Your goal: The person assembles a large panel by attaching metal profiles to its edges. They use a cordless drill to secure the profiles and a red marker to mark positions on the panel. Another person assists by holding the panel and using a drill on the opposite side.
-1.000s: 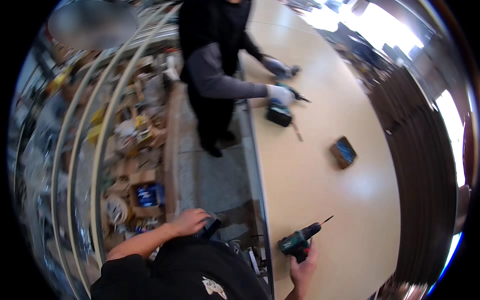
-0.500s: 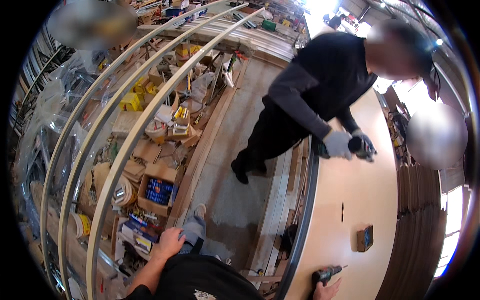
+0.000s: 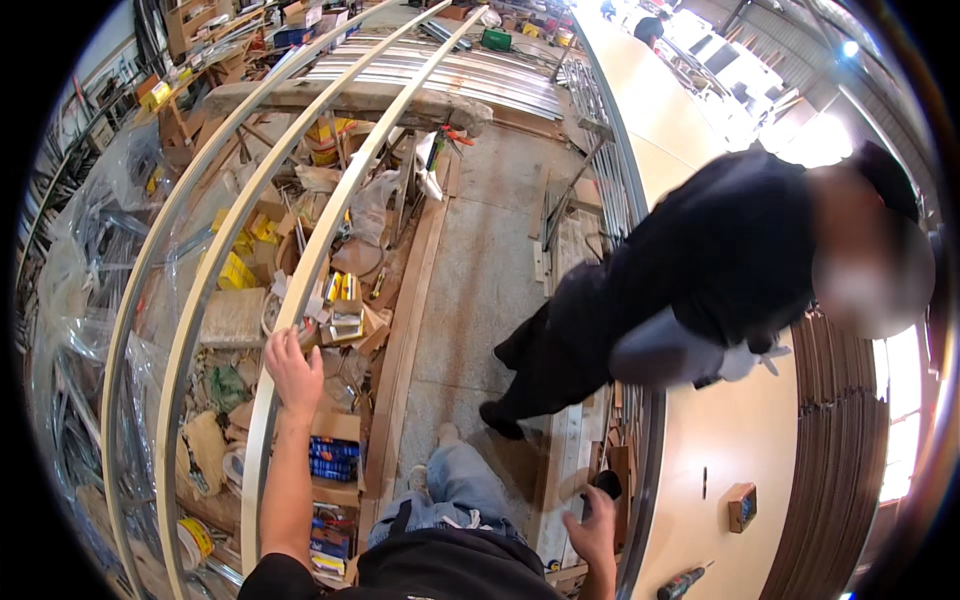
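Note:
My left hand (image 3: 294, 374) lies at the nearest of three long pale bars (image 3: 262, 425), its fingers stretched over the bar's edge and not wrapped round it. My right hand (image 3: 594, 528) is beside the near left edge of a long pale board (image 3: 735, 440), thumb and fingers apart with nothing between them. Just beyond its fingertips sits a dark rounded object (image 3: 607, 484) I cannot make out. A cordless drill (image 3: 682, 584) lies on the board to the right of that hand. Farther up the board is a small open box (image 3: 741, 507) with blue contents.
A co-worker in dark clothes (image 3: 700, 260) leans over the board's left side, gloved hands low. Boxes, buckets and a cardboard box of blue packs (image 3: 335, 457) crowd the left floor. A concrete aisle (image 3: 470, 250) runs between. Stacked brown sheets (image 3: 845, 430) stand at right.
My left hand has gone from my thigh to the nearest bar. My right hand has left the drill, which now lies on the board. The co-worker has come nearer and bends lower.

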`<state>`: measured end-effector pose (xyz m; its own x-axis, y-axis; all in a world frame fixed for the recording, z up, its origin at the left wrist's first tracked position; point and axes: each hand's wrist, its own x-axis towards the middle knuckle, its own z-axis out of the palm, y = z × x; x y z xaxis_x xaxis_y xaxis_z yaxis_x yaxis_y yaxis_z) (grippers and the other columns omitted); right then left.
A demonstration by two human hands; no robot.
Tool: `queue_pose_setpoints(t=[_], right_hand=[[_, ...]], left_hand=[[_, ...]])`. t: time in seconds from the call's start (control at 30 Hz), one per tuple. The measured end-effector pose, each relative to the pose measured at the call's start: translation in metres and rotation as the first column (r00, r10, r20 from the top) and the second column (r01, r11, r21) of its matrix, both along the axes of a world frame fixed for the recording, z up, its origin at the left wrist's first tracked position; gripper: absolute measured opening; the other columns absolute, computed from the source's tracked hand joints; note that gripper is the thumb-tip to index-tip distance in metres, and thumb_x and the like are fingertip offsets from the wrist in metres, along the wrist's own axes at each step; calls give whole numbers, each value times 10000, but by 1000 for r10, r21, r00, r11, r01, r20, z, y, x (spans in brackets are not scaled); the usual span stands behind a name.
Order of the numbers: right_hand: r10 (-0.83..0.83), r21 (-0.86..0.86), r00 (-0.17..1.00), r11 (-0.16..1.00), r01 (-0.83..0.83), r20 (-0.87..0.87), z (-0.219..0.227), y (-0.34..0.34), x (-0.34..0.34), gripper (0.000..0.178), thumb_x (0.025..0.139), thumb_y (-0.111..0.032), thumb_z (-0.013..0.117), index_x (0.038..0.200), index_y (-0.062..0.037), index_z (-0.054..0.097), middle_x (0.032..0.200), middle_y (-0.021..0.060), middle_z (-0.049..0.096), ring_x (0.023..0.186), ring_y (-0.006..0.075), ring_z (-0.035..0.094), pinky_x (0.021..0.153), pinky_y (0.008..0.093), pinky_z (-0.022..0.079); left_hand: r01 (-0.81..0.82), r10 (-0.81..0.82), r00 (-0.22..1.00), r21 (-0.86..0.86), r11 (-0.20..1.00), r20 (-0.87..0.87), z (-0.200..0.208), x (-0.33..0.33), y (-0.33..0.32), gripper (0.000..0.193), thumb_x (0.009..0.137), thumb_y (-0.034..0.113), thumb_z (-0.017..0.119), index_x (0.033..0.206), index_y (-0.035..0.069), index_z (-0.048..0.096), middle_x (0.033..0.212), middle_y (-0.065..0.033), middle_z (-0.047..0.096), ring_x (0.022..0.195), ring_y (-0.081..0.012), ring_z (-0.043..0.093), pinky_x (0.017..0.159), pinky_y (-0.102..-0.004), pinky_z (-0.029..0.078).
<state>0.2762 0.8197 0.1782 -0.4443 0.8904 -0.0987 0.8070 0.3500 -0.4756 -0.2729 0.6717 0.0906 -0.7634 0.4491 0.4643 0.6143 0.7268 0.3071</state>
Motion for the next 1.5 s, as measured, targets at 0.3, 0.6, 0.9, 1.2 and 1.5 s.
queue_pose_setpoints(t=[0.3,0.6,0.9,1.2,1.5], right_hand=[[-321,-403,456,-219,-888,-830,-20,200,-329,781,790,-689,757,1027,45,638,841,113,726,830,250,705,840,403,555],[-919,-908,354,10,-418,-173,-107,441,-596,328,1035,-295,572,1251,-49,596,1158,112,721,913,230,671,815,392,533],[-783,-959,557,260,-110,-276,-81,738,-619,275,1012,-242,612,1189,-33,642,1041,116,734,747,209,608,728,358,498],[-724,-773,447,626,104,-526,4,999,-670,316,1007,-182,626,1271,-9,617,997,153,743,727,193,674,664,332,534],[-566,-467,566,822,327,-600,6,1293,-718,277,1008,-170,651,1198,31,658,948,120,752,729,113,661,671,266,548]], left_hand=[[-265,274,955,-87,960,111,-60,-81,59,609,926,289,695,1406,-27,494,1378,-246,508,1303,-442,466,1095,-547,374],[-872,871,489,-62,486,-44,-84,-123,78,718,855,556,755,1169,-66,582,1133,-316,602,1072,-505,579,979,-562,465],[-902,982,160,-420,103,-103,-105,-197,137,640,902,502,705,1263,-23,644,1242,-238,639,1136,-424,608,917,-597,489],[-392,407,911,168,904,-66,-28,-536,717,489,955,320,721,1309,8,590,1295,-219,591,1218,-423,536,1024,-532,426],[-253,264,953,-89,964,152,-60,-736,1060,578,951,426,701,1282,-37,595,1249,-232,596,1221,-441,518,1053,-524,410]])
